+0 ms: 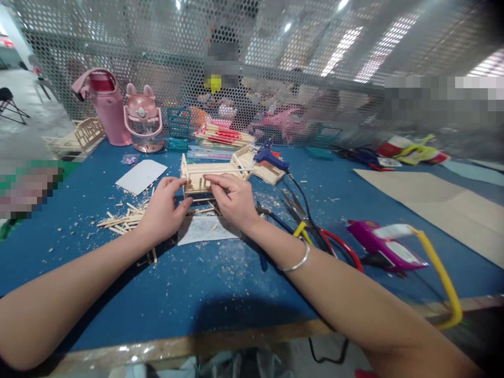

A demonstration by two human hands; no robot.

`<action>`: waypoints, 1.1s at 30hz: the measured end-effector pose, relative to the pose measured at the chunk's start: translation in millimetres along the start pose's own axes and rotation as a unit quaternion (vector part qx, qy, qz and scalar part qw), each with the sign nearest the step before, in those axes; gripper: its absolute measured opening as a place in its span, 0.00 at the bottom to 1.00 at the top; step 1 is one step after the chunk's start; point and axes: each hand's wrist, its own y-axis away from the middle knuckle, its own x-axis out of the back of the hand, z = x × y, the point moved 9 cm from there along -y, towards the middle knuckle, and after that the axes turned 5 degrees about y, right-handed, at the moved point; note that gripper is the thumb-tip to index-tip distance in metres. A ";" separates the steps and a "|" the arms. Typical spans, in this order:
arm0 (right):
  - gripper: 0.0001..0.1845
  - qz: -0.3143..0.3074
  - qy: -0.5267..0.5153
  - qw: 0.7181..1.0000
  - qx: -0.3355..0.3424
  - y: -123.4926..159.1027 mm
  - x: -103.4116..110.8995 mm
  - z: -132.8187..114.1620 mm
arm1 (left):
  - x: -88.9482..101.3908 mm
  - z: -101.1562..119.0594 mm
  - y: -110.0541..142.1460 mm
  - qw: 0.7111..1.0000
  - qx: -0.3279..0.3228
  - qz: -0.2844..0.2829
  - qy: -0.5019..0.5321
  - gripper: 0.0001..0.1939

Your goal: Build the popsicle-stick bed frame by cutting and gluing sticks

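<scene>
Blue table [205,294] strewn with wood chips, backed by perforated mesh screen [315,52].

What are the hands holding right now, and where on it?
Both hands grip a small wooden stick frame on the blue table. The left hand pinches its near left end; the right hand has fingers on its near top rail.

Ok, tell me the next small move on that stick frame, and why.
Probably keep both hands pressing the top rail down a moment before letting go. The left hand and right hand pinch the stick frame along its near top edge, with the glue gun lying just behind it and loose sticks beside the left hand, so a fresh joint seems likely.
</scene>
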 end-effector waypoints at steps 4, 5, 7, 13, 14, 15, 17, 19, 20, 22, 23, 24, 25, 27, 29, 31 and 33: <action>0.14 0.021 -0.002 1.000 0.007 1.5 5.0 -3.2 | 0.6 0.0 -0.1 1.000 0.000 0.000 0.003 0.17; 0.14 0.034 -0.003 0.999 0.004 1.3 8.9 -4.2 | 0.9 -0.2 0.1 1.000 0.001 0.000 0.006 0.17; 0.14 0.061 -0.003 0.998 -0.007 -0.9 19.1 -5.7 | 1.4 -0.4 0.9 1.000 0.004 0.002 0.018 0.17; 0.12 0.029 0.009 0.999 -0.019 -24.8 48.2 -10.9 | 9.7 -4.4 -3.1 0.998 0.041 0.010 0.047 0.20; 0.11 0.021 0.021 0.999 -0.014 -29.1 55.2 -12.7 | 14.7 -4.3 -5.7 0.998 0.048 0.012 0.040 0.19; 0.11 0.018 0.035 0.999 -0.009 -32.4 63.5 -14.5 | 21.2 -3.5 -8.6 0.998 0.055 0.012 0.030 0.19; 0.11 0.004 0.071 0.997 -0.010 -34.3 80.8 -16.5 | 38.1 -0.2 -14.0 0.998 0.062 0.002 0.006 0.18; 0.11 -0.057 0.133 0.989 -0.035 -26.8 91.3 -12.4 | 57.2 1.7 -15.4 0.997 0.067 -0.029 -0.029 0.19; 0.10 -0.116 0.178 0.976 -0.057 -17.6 92.3 -6.5 | 66.7 1.7 -13.5 0.995 0.065 -0.049 -0.054 0.19; 0.08 -0.268 0.289 0.910 -0.125 15.5 92.4 15.8 | 81.7 -7.4 -1.9 0.984 0.081 -0.105 -0.116 0.18; 0.08 -0.323 0.342 0.867 -0.161 35.6 97.4 28.2 | 84.3 -16.2 8.3 0.973 0.096 -0.150 -0.149 0.17; 0.11 -0.358 0.376 0.833 -0.190 54.3 104.1 38.0 | 85.4 -25.9 20.4 0.960 0.109 -0.192 -0.175 0.15; 0.14 -0.375 0.390 0.816 -0.202 69.9 109.5 43.9 | 85.1 -35.6 33.3 0.946 0.121 -0.226 -0.196 0.14; 0.17 -0.375 0.383 0.814 -0.222 92.5 117.3 50.8 | 85.4 -49.9 53.8 0.941 0.139 -0.237 -0.198 0.12; 0.19 -0.357 0.360 0.832 -0.227 104.4 119.1 52.9 | 85.4 -53.8 63.5 0.949 0.127 -0.200 -0.209 0.12; 0.21 -0.327 0.349 0.848 -0.229 107.6 119.2 53.4 | 85.2 -51.8 64.9 0.952 0.109 -0.152 -0.241 0.12; 0.21 -0.302 0.350 0.855 -0.237 107.1 119.0 54.7 | 83.5 -48.8 61.1 0.951 0.095 -0.125 -0.267 0.13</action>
